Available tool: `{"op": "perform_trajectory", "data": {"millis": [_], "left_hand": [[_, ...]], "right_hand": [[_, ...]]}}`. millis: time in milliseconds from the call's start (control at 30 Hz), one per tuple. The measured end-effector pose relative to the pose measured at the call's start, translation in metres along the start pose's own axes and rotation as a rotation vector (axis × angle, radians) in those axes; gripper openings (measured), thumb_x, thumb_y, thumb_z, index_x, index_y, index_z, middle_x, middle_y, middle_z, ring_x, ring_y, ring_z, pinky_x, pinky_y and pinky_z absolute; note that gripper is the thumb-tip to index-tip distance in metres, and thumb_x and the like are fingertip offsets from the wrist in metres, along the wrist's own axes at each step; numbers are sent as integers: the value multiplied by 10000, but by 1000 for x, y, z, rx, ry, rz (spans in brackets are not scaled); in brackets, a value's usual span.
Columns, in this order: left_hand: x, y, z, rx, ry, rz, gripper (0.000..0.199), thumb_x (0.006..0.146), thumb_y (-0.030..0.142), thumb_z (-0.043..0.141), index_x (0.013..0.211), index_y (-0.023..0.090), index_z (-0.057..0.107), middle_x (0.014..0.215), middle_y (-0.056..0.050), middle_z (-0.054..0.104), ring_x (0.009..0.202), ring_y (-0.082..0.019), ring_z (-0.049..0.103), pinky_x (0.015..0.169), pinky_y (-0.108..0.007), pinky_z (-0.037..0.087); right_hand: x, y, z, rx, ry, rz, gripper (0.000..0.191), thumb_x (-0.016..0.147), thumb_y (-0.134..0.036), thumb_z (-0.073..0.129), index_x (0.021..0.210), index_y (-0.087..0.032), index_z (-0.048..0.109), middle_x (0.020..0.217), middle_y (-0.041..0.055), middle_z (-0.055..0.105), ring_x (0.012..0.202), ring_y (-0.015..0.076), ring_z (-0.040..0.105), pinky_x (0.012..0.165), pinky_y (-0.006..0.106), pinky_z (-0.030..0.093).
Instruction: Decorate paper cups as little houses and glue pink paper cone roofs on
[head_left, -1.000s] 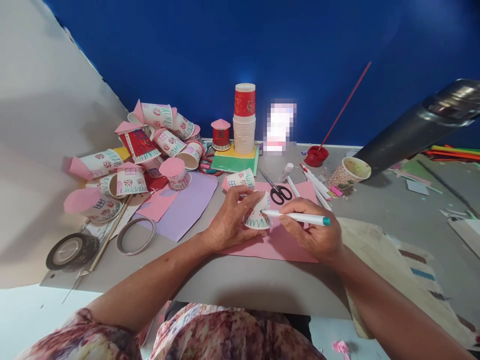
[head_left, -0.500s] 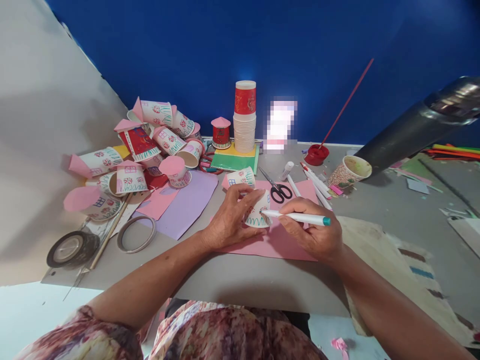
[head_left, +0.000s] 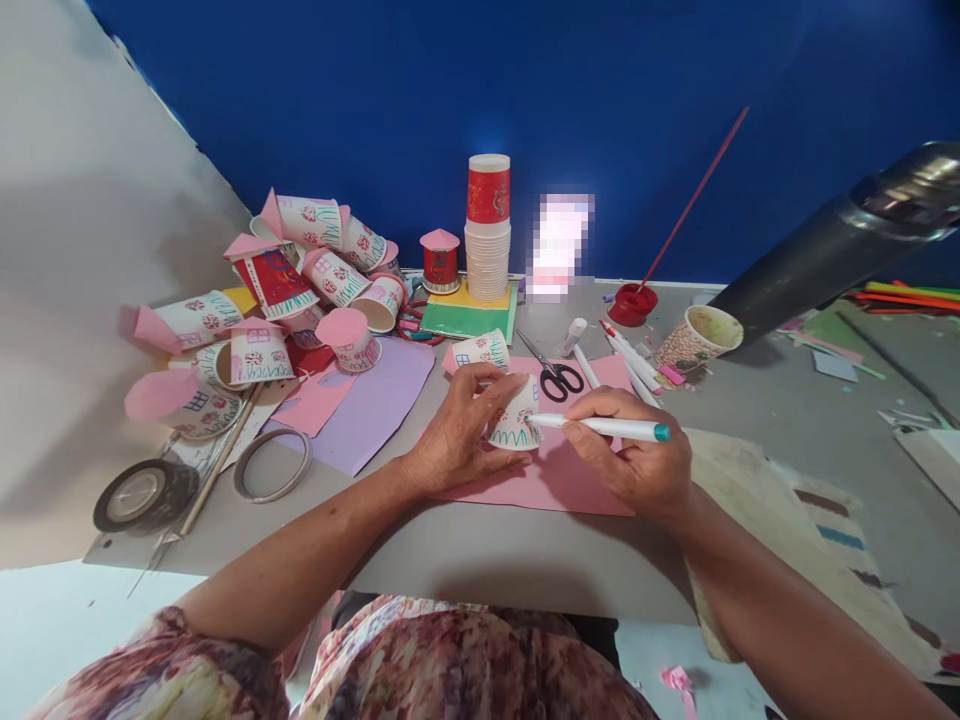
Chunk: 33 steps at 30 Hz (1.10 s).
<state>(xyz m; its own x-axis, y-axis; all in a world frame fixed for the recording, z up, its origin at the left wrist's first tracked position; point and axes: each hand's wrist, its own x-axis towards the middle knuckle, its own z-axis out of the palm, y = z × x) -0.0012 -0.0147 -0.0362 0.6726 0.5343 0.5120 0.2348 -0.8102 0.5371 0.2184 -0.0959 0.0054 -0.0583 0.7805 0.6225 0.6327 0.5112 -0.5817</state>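
Observation:
My left hand (head_left: 465, 430) is closed round a white paper cup (head_left: 516, 415), held bottom-up over pink paper (head_left: 577, 480). Green zigzag strokes run along the cup's rim, with red flower marks and a bit of blue window above them. In my right hand (head_left: 637, 450) is a white marker (head_left: 607, 427) with a teal end, gripped like a pen. Its tip is at the cup's drawn side; whether it touches I cannot tell. Just behind lies another decorated cup (head_left: 484, 350) with a pink cone roof. Black-handled scissors (head_left: 561, 382) rest on the pink paper's far edge.
Many decorated cups (head_left: 259, 352) with pink roofs pile up at the left. A tall cup stack (head_left: 487, 260) stands at the back. Tape rolls (head_left: 271, 467) lie front left. White markers (head_left: 634, 365), a used paper cup (head_left: 705, 335) and a cream cloth (head_left: 739, 500) are at the right.
The marker and my right hand have shifted slightly right, and the tip sits a little higher on the cup. My left hand keeps its hold.

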Motion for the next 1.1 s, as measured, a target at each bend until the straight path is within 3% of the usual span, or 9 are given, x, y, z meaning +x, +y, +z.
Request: {"op": "perform_trajectory", "data": {"millis": [400, 667, 900, 1100], "left_hand": [[1, 1, -1, -5, -2, -3, 889, 823, 522, 805, 1561, 332, 348, 1378, -152, 421, 1271, -332, 491, 933, -466, 574], [0, 0, 1, 8, -10, -20, 929, 799, 527, 827, 1566, 332, 340, 1374, -158, 411, 1241, -333, 509, 888, -455, 586], [0, -1, 0, -24, 7, -11, 931, 793, 474, 852, 1558, 344, 339, 1373, -140, 402, 1159, -276, 542, 881, -412, 586], [-1, -2, 0, 2, 3, -19, 919, 789, 484, 850, 1550, 308, 366, 1363, -148, 413, 1269, -326, 491, 968, -472, 562]], "right_hand": [[2, -2, 1, 26, -57, -41, 82, 905, -205, 624, 853, -218, 686, 734, 27, 748, 606, 159, 674, 552, 268, 511], [0, -1, 2, 10, -29, 3, 92, 913, -239, 628, 850, -226, 693, 730, 24, 742, 597, 161, 661, 545, 275, 507], [0, 2, 1, 15, 14, 13, 74, 905, -223, 643, 850, -231, 691, 717, 15, 733, 563, 152, 647, 516, 268, 482], [0, 2, 0, -4, -5, 7, 89, 912, -233, 631, 844, -223, 688, 714, 22, 731, 553, 151, 643, 512, 265, 475]]}}
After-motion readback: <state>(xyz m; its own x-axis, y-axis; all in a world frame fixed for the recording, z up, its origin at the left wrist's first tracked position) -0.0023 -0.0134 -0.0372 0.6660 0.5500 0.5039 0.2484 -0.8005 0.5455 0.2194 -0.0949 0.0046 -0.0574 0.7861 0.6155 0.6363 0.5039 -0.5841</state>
